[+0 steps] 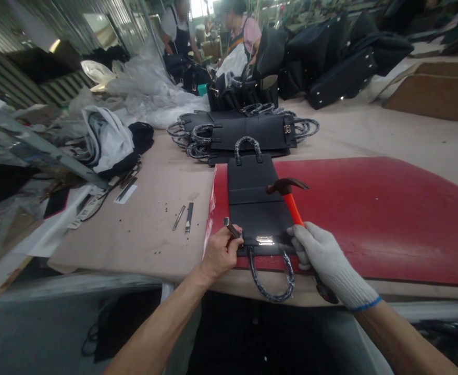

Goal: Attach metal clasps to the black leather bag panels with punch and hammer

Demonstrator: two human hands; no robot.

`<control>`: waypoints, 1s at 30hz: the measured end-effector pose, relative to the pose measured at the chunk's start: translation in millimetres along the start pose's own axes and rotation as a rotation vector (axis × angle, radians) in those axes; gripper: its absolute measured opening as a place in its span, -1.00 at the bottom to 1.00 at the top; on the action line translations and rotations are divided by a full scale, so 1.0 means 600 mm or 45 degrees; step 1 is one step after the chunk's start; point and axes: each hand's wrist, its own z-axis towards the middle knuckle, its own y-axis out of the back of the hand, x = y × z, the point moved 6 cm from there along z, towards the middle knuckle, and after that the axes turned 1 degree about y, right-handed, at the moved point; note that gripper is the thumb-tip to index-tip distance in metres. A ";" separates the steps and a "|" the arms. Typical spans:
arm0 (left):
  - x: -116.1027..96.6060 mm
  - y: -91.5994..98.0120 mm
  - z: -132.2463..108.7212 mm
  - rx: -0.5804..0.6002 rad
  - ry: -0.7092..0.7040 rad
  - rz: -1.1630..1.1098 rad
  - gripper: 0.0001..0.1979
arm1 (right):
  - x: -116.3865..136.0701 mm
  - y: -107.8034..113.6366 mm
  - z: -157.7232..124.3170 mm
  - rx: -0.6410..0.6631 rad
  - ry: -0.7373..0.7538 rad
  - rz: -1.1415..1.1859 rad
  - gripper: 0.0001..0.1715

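A flat black bag panel (252, 205) with a handle at each end lies on a red mat (369, 219). A silver metal plate (265, 240) sits near its front edge. My bare left hand (221, 252) is closed on a small metal punch (232, 228), held at the panel's front left corner. My gloved right hand (326, 258) grips a hammer (289, 192) by its orange handle, with the dark head raised over the middle of the panel.
Two small metal tools (185, 217) lie on the beige table left of the mat. A stack of similar black panels (248, 133) lies behind. Clothes and plastic sheeting clutter the left. Finished black bags (330, 62) and other people are at the far end.
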 end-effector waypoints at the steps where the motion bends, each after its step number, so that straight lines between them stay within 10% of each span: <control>1: -0.001 -0.001 0.001 0.014 -0.006 0.011 -0.82 | 0.003 -0.001 -0.004 0.011 0.007 0.014 -0.73; 11: -0.018 -0.002 0.013 0.125 0.009 0.002 -0.85 | 0.159 0.019 -0.093 0.046 0.530 -0.317 -0.64; 30: -0.014 -0.016 0.011 0.161 0.014 0.045 -0.87 | 0.180 0.012 -0.145 -0.103 0.855 -1.208 -0.66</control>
